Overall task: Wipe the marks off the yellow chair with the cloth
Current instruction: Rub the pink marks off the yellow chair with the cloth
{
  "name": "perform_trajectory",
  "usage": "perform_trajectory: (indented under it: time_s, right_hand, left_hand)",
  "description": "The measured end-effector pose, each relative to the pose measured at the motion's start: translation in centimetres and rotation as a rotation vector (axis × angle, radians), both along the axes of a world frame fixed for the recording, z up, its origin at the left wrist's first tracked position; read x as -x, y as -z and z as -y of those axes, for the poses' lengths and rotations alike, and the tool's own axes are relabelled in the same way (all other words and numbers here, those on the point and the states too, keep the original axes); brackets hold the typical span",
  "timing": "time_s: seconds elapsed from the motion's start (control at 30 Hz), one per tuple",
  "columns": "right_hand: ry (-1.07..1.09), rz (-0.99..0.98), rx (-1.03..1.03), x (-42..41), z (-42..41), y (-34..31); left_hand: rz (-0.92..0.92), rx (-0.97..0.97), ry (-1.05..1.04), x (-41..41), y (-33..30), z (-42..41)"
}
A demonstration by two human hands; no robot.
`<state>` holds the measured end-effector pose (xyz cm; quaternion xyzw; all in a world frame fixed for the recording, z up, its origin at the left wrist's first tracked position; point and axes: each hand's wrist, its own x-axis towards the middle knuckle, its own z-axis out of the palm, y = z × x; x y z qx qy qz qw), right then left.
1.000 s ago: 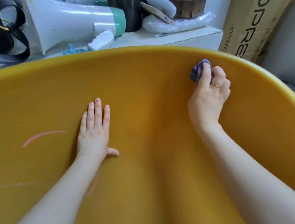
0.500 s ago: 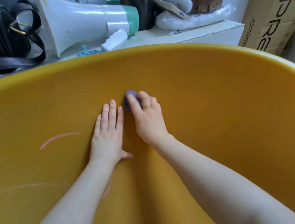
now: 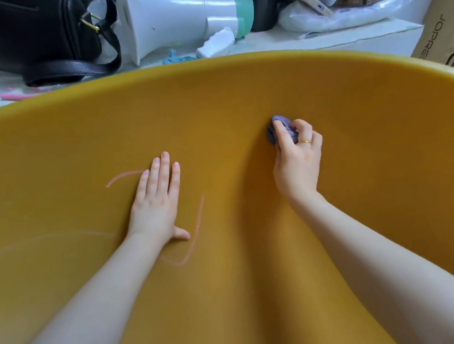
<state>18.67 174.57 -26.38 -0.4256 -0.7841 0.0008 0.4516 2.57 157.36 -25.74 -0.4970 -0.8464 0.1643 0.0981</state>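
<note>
Brown cardboard box (image 3: 450, 18) — partial print "JOPRE" — behind yellow chair (image 3: 239, 98)

Single head-worn wide-angle view, aimed forward and down; yellow chair (image 3: 212, 110) seen close, filling most of frame; both forearms entering from bottom edge; cluttered table (image 3: 346, 34) caught along top; no second view supplied

White table (image 3: 360, 36), black bag (image 3: 17, 34), megaphone (image 3: 172, 15)
</note>
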Motion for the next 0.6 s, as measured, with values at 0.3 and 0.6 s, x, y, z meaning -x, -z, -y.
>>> perform_trajectory:
  time_s: [0.3,0.6]
  right_hand:
    - [-0.467,0.160,-0.168,6.0,3.1,2.9]
    - [-0.946,0.623,-0.024,1.6,10.2,9.4]
  left_hand:
    - [-0.076,-0.042,0.048,0.9,1.3,-0.2]
    - [-0.052,-0.122,0.042,0.7,1.7,2.0]
